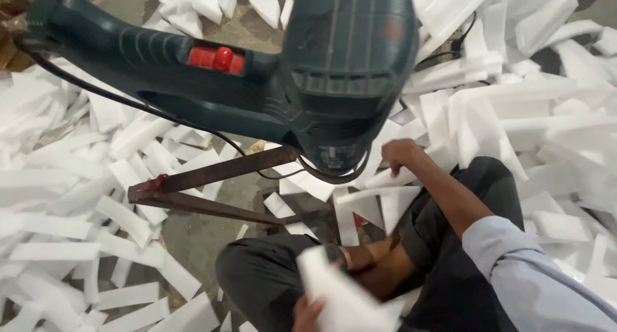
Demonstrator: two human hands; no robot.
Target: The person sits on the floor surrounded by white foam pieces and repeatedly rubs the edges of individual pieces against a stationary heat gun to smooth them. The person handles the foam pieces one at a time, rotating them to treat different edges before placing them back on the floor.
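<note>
Down low, the left hand [308, 313] grips a flat white foam piece [340, 293], while the right hand [400, 153] closes on foam strips [385, 178]. Nearby, a dark-green plastic power tool [308, 68] looms above rusty metal bars [212, 184], with foam offcuts [58, 229] littering the grey concrete floor [193, 235].

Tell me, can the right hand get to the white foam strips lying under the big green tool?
Probably yes. The right hand already rests among the white foam strips just below the green tool, and nothing lies between them.
</note>
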